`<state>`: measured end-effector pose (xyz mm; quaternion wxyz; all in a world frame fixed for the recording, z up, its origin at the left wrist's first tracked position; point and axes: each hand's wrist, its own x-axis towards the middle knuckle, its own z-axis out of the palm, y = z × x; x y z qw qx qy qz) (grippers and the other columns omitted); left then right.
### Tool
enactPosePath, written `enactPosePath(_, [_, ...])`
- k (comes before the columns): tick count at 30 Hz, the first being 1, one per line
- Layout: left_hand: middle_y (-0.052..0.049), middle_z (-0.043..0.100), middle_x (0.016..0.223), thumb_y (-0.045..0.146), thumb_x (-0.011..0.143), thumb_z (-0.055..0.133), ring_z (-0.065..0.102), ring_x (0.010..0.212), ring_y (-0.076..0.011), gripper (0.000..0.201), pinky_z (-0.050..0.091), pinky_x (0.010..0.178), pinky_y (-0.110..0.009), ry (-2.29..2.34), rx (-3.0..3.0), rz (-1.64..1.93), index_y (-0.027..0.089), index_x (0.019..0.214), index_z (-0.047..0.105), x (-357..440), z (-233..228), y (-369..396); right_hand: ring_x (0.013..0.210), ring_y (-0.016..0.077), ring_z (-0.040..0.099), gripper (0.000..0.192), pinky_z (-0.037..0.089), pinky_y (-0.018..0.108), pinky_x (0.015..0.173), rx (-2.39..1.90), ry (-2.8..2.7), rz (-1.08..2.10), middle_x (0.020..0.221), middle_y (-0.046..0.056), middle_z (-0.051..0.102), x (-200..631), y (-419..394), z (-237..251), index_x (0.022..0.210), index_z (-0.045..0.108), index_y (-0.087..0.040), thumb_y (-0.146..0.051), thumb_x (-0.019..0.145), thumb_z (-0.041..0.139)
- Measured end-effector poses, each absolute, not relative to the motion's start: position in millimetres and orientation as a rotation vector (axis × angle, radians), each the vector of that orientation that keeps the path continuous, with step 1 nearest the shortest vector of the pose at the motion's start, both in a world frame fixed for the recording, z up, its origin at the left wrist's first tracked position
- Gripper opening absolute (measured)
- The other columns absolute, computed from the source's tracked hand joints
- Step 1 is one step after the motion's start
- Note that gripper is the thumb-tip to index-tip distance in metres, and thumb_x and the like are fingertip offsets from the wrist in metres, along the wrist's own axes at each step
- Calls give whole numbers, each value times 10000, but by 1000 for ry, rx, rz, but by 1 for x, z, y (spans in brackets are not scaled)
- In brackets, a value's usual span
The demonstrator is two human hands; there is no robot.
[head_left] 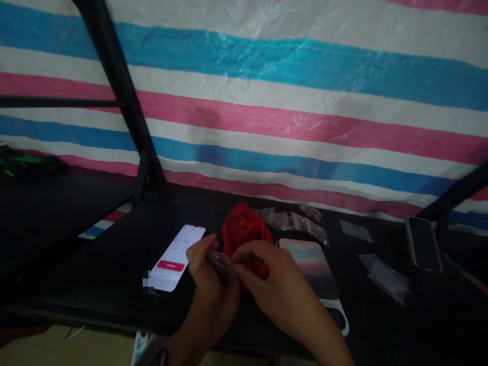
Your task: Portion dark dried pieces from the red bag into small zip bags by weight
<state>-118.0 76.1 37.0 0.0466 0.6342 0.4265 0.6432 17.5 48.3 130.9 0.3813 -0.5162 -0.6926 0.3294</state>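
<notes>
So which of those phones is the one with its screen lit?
Start at the black table under the striped tarp. Just beside the left hand lies a phone with a bright white screen and a red button; the other phone, far right, is dark.

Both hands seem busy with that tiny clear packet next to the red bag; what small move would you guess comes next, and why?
Probably pinching the small clear packet shut along its top edge. Both the left hand and the right hand hold it between them, just in front of the red mesh bag, and similar filled packets already lie in a row behind the bag. Whether it is sealed cannot be seen.
</notes>
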Motion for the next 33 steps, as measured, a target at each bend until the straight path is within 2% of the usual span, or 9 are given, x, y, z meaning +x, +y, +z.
enactPosePath(3, [-93,543,1285,227,845,745,605,1167,-270,718,514,994,-436,1262,1667,1817,271,1465,385,-119,43,73,917,155,736,159,530,271,869,-1279,-1653,839,993,-20,807,13,55,130,983,793,-257,-148,943,685])
enactPosePath(7, [-77,655,1221,374,872,739,650,1138,-278,452,504,1006,-410,1323,1353,1587,254,1277,579,-123,54,74,907,153,737,117,535,257,837,-1184,-1555,865,967,-16,801,10,65,129,1008,777,-254,-207,955,684])
enactPosePath(10, [-79,692,1187,446,944,640,657,1128,-291,317,494,1011,-415,1423,1254,1534,253,1196,637,-127,61,74,987,179,732,135,527,302,908,-1233,-1591,805,1040,13,799,17,75,119,1064,755,-243,-233,993,640])
enactPosePath(12, [-84,701,1155,481,963,601,668,1094,-301,330,506,978,-428,1518,1196,1517,253,1200,625,-127,66,72,1036,220,707,139,494,364,969,-1428,-1717,638,1076,48,790,26,81,110,1042,757,-217,-176,982,638])
enactPosePath(15, [-85,709,1114,545,895,691,695,1031,-326,446,534,912,-458,1653,1162,1364,252,1213,583,-123,69,69,1084,275,661,223,450,414,977,-1701,-1957,471,1120,89,775,38,86,96,1073,769,-197,-80,911,669])
enactPosePath(19, [-74,725,1116,386,830,752,724,1022,-320,478,559,906,-468,1582,1206,1183,242,1232,537,-116,65,68,1077,254,644,407,420,381,920,-1719,-2082,504,1147,67,770,40,82,90,1141,744,-222,23,837,632])
enactPosePath(23, [-58,726,1133,151,743,687,729,1039,-268,510,578,922,-412,1382,1167,1245,233,1220,527,-114,60,71,1079,249,632,335,373,388,918,-1702,-2093,467,1115,35,763,42,78,93,1059,719,-237,10,849,635])
enactPosePath(29, [-42,723,1134,94,696,646,738,980,-233,581,611,849,-358,1344,1146,1350,245,1243,518,-112,62,67,1035,245,618,231,331,377,899,-1774,-2083,345,1041,29,746,56,77,96,967,682,-226,-13,894,633])
enactPosePath(33, [-54,722,1188,85,706,620,736,1029,-245,576,615,866,-376,1314,1150,1306,250,1252,535,-107,61,62,1097,239,609,321,325,376,937,-1682,-2093,408,1160,25,751,53,77,91,1103,681,-235,0,899,607])
